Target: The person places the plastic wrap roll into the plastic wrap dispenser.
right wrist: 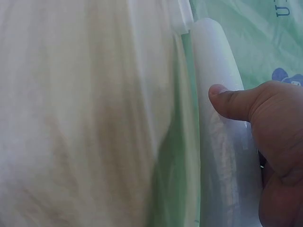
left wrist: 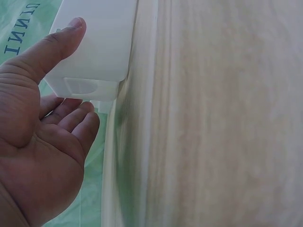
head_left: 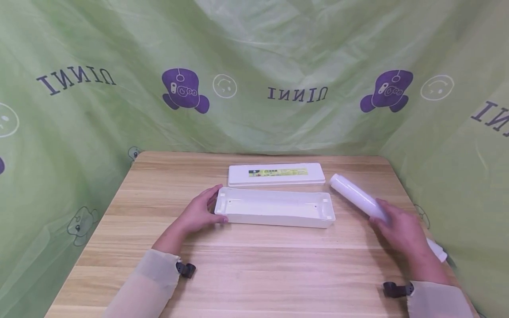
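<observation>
A long white plastic box (head_left: 274, 218) lies with its hollow side up on the table. My left hand (head_left: 199, 212) holds its left end, thumb on the front wall and fingers round the back corner. In the left wrist view the thumb lies flat on the box (left wrist: 99, 42). To the right, a roll of cling film (head_left: 358, 194) slants past the box's end, gripped by my right hand (head_left: 401, 229). The right wrist view shows the thumb across the film roll (right wrist: 218, 142); the other fingers are hidden behind it.
Behind the box lies a white lid (head_left: 238, 174) with a green and yellow label. The wooden table (head_left: 278, 274) ends at green curtains (head_left: 254, 128) at the back and sides. The film roll's near end reaches the table's right edge.
</observation>
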Available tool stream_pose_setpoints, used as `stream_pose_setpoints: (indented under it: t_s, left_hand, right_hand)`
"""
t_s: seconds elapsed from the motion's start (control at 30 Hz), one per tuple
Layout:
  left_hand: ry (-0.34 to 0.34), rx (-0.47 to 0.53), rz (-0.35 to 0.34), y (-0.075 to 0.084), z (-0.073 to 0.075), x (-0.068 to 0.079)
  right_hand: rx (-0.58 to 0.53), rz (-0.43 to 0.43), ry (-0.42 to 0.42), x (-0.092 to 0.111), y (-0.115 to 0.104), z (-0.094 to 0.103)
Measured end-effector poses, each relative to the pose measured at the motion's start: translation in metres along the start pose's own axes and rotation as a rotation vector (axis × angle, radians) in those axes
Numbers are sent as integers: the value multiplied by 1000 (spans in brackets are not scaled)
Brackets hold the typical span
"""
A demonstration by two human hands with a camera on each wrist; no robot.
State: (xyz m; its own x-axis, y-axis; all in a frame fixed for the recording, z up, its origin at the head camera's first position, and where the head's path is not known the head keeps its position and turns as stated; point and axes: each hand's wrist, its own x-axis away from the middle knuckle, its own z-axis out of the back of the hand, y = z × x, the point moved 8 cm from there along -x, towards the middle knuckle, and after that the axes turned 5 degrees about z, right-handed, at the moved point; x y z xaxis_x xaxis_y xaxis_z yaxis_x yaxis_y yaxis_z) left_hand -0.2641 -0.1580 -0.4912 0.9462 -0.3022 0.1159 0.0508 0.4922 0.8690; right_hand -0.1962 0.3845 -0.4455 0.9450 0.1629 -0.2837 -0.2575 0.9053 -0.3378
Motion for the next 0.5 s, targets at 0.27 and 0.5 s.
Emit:
stream_pose_setpoints:
  t_s: [0.27,0.5]
  left_hand:
    - [3,-8,5,-2,0,0]
    - [-6,30,12,-5,-1,0]
  right_hand:
    - [9,27,20,-7,-9,7]
    - [19,37,23,-9,-13,8]
